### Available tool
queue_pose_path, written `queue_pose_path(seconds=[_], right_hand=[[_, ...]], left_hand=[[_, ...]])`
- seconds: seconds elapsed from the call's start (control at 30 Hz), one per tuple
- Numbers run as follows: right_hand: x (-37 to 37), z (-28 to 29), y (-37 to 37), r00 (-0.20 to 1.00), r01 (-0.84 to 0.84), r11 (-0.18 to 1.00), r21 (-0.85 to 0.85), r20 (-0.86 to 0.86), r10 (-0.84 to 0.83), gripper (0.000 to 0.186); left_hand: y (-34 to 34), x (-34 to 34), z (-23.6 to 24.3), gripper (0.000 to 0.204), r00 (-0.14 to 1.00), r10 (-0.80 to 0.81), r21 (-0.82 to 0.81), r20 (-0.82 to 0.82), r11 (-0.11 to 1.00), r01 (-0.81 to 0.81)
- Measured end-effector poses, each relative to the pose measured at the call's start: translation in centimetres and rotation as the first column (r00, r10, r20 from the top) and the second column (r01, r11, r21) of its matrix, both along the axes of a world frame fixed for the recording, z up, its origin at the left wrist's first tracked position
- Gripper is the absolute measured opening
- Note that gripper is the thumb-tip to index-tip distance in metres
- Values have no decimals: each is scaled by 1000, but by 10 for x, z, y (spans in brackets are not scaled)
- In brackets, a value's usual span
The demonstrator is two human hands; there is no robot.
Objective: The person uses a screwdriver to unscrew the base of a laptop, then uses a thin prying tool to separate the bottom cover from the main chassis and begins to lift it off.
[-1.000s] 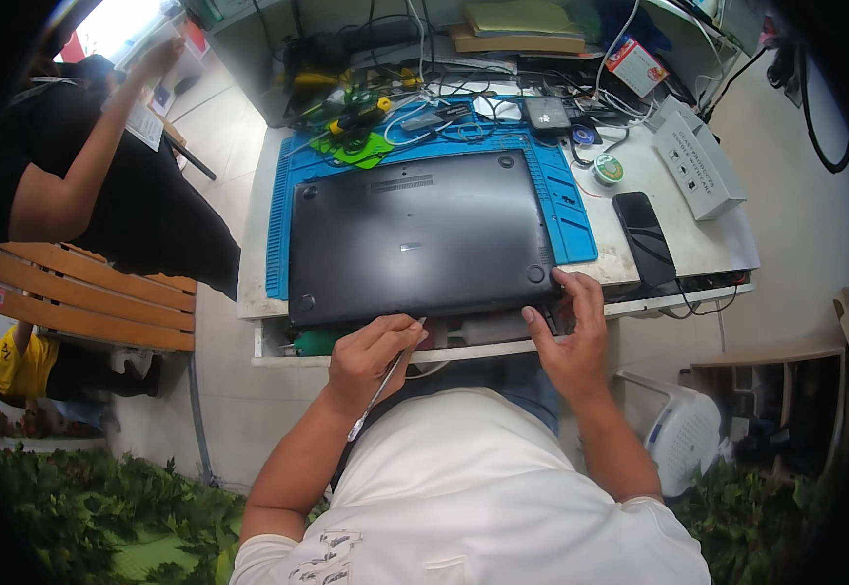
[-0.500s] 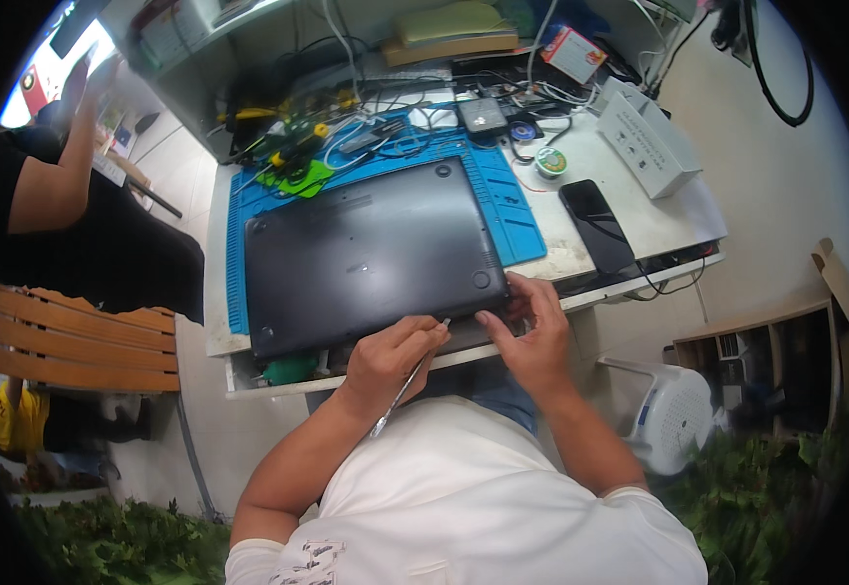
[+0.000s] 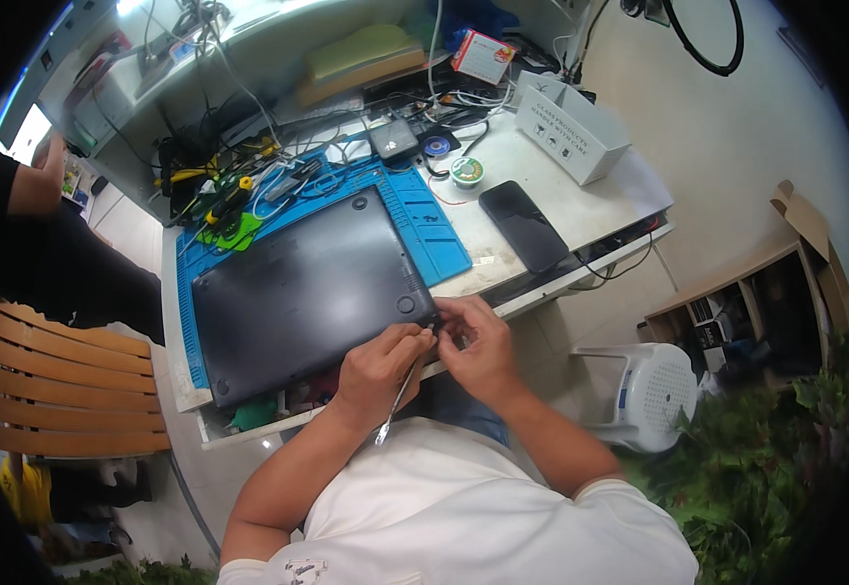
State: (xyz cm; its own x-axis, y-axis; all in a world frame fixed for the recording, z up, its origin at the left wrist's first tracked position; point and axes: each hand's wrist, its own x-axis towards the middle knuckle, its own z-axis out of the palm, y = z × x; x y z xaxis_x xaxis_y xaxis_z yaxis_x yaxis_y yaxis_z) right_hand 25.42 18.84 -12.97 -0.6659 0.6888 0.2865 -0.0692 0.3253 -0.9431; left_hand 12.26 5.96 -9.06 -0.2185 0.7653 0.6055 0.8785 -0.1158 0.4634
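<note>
A dark laptop (image 3: 302, 292) lies upside down, its bottom cover with round feet facing up, on a blue work mat (image 3: 434, 234). My left hand (image 3: 382, 369) is closed around a thin metal pry tool (image 3: 402, 398). Its shaft slants down toward my body, while the working end is hidden by my fingers at the laptop's near right corner. My right hand (image 3: 480, 353) is at that same corner, fingers curled against the edge and thumb bent in close to my left fingertips. What lies between the fingertips is too small to make out.
A black phone (image 3: 525, 226), a solder spool (image 3: 466, 173) and a white box (image 3: 572, 132) sit right of the mat. Screwdrivers and cables (image 3: 239, 200) crowd the back left. An open drawer (image 3: 293, 414) juts below the laptop. A white stool (image 3: 656, 395) stands right.
The view has shifted, so the desk appears farther left and turned. My hands have drawn closer together at the laptop's corner, and my right thumb has bent inward.
</note>
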Motion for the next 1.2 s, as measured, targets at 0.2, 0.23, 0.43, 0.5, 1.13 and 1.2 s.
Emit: queue_pose_path(seconds=[0.2,0.23,0.43,0.5,1.13,1.2], right_hand=[[0,-2,1,1000,-4,1000,13,-17,4,43],[0,-2,1,1000,-7,1000,14,-16,7,43],[-1,0,-2,999,21,998,55,-47,-18,44],[-3,-1,-4,998,32,998,56,-58,-28,44],[-2,1,-3,999,37,995,91,-34,-34,45],[-2,1,-3,999,36,994,101,-34,-33,45]], left_hand=[[7,6,-3,23,999,35,16,-36,999,-34],[7,6,-2,22,999,39,4,-27,999,-39],[-3,1,8,19,997,68,-64,-34,995,-70],[-12,-2,8,17,994,82,-56,-75,995,-86],[-27,-10,-5,24,997,30,-1,-77,1000,-30],[-23,-9,-7,23,997,22,9,-72,1000,-21]])
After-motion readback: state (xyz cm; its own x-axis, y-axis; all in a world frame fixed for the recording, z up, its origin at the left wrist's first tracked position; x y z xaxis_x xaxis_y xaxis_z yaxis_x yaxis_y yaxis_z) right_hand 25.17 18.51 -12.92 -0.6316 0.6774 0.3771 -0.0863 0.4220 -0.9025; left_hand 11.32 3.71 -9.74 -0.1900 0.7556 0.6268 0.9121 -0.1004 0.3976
